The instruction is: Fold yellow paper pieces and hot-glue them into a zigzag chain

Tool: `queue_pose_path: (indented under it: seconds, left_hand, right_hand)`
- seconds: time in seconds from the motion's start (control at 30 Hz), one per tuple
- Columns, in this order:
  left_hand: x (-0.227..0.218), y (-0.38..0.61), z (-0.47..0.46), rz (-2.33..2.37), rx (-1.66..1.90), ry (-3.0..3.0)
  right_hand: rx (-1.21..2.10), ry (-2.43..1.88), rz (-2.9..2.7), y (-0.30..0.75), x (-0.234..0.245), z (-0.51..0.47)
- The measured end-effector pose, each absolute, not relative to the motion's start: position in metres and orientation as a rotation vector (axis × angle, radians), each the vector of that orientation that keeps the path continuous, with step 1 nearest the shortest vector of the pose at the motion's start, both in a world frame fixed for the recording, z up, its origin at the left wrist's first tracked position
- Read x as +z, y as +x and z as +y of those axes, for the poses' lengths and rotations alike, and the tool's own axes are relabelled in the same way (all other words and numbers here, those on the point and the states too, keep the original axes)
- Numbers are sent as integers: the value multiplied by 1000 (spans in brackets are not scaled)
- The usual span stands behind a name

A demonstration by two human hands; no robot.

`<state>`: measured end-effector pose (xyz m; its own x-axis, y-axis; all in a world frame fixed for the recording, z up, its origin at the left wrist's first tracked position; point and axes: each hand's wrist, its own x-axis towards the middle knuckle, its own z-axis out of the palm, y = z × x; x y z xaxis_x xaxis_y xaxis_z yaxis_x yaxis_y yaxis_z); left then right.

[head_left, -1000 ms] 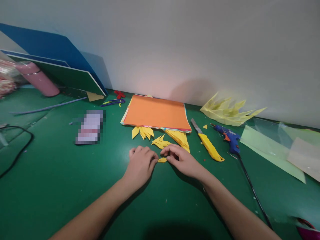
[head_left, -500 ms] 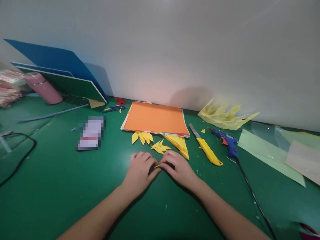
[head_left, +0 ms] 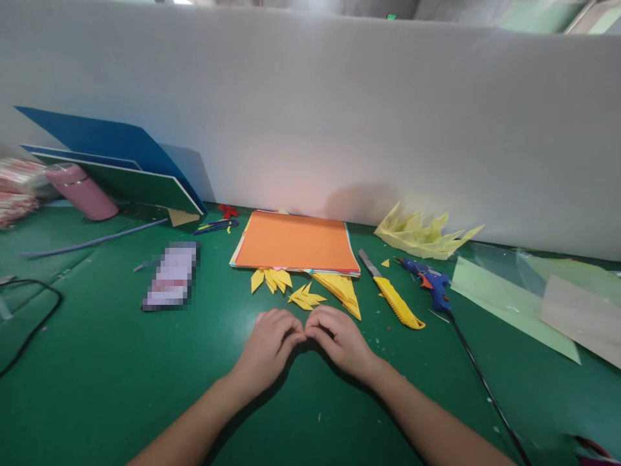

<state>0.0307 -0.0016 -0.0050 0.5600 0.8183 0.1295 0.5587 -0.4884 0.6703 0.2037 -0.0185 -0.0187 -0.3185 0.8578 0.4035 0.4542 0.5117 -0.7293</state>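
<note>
My left hand [head_left: 273, 346] and my right hand [head_left: 340, 338] meet fingertip to fingertip above the green table, both pinched closed. What they hold is hidden by the fingers now; a small yellow paper piece showed between them half a second ago. Just beyond my fingers lies a small bunch of pointed yellow paper pieces [head_left: 305, 298]. A second yellow cluster [head_left: 272, 280] fans out to its left. On the right, long folded yellow paper [head_left: 342, 289] pokes out from under a stack of coloured sheets with an orange one [head_left: 295, 241] on top.
Right of the sheets lie a yellow utility knife [head_left: 398, 302], blade out, and a blue glue gun [head_left: 431, 283] with a black cord. Behind stands a spiky pale-yellow paper form [head_left: 427, 234]. A phone [head_left: 172, 275], a pink bottle [head_left: 82, 192] and leaning boards [head_left: 116, 188] are left.
The view has tilted up, showing more above the partition. My fingertips have come together, and the yellow paper piece between them has gone out of sight.
</note>
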Motion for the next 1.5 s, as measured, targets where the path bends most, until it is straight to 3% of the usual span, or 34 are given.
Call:
queue_pose_path:
  seconds: [0.47, 0.7, 0.83, 1.03, 1.27, 1.5]
  left_hand:
    - [-6, 20, 6, 891, 595, 1662]
    - [-13, 22, 12, 1143, 1030, 2126]
    - [-12, 23, 16, 1216, 1078, 2328]
    - [-14, 28, 14, 1120, 935, 2562]
    - [-14, 37, 4, 953, 505, 2766]
    - [-14, 41, 5, 825, 305, 2838]
  right_hand:
    - [1114, -1032, -1630, 201, -15, -17]
    - [660, -1263, -1558, 196, -18, -12]
    - [404, -1371, -1705, 204, -14, -2]
    - [290, -1462, -1826, 200, -15, 16]
    - [108, -1518, -1959, 203, 0, 12]
    - [-144, -1844, -1999, 239, -11, -2]
